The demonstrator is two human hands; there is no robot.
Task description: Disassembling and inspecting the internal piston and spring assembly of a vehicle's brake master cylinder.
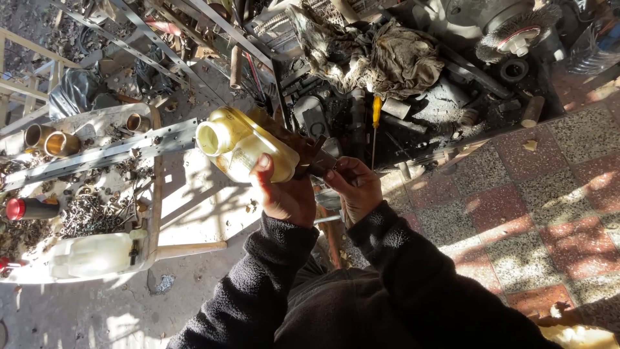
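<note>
My left hand [284, 194] grips a yellowish translucent plastic reservoir [242, 145] with a round capped neck pointing left. It is held up in the air, tilted. My right hand [355, 187] pinches a small dark metal bracket [316, 161] at the reservoir's right side, fingers closed on it. Both arms wear dark fleece sleeves. What joins the bracket to the reservoir is hidden by my fingers.
A white tray table [177, 216] at left holds a second pale plastic tank [93, 254], metal cups [61, 143], scrap bits and a red-capped can [29, 208]. Ahead lie dirty rags [381, 58], a yellow-handled screwdriver [376, 113], a wire wheel [516, 35]. Terrazzo tiles [529, 213] at right.
</note>
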